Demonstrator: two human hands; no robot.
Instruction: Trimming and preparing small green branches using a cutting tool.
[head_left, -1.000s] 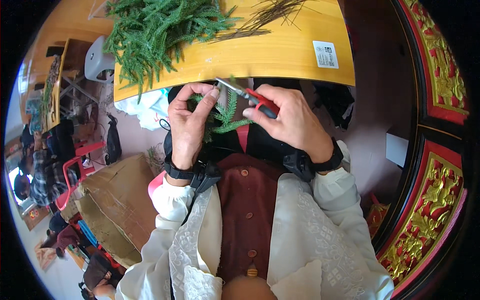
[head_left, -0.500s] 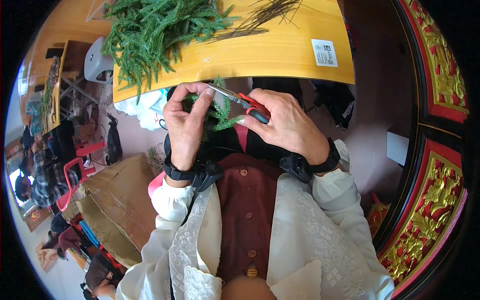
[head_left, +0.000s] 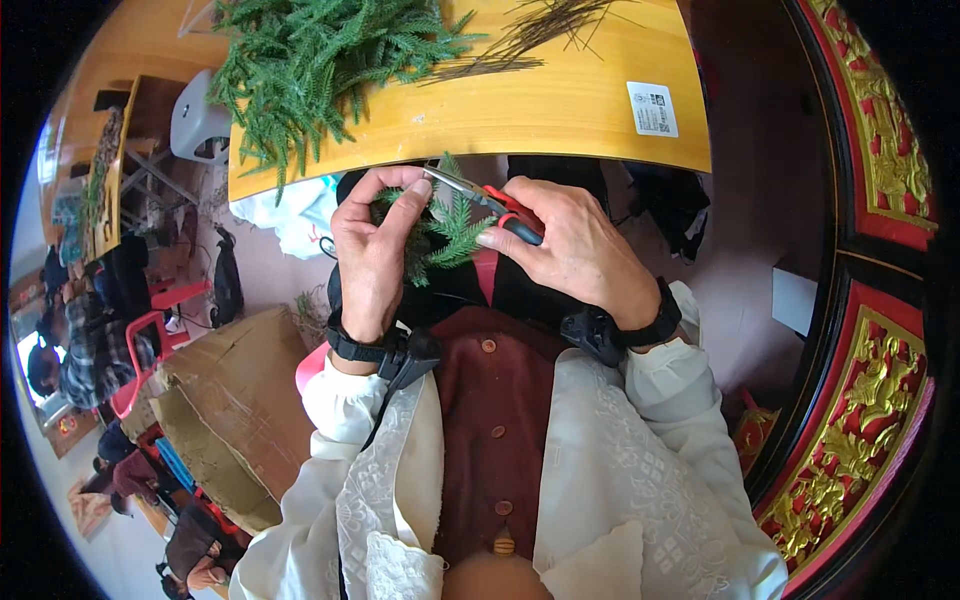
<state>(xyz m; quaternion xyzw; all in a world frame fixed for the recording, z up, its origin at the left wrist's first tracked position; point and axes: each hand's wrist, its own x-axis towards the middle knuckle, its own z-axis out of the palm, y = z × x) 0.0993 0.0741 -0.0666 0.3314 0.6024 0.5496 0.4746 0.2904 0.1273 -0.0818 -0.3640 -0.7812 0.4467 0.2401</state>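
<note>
Holding left hand (head_left: pixel 375 245) and right hand (head_left: pixel 585 240) close together

Extends left forearm (head_left: pixel 335 415) and right forearm (head_left: pixel 685 400) ahead, sleeved in white. Turns the left hand thumb side up, pinching with thumb (head_left: pixel 405 208) and forefinger (head_left: pixel 375 182); tucks the other fingers mostly out of sight. Turns the right hand back up and slants it inward toward the left, with fingers (head_left: pixel 528 192) curled in a grip and right thumb (head_left: pixel 510 244) pointing leftward.
</note>
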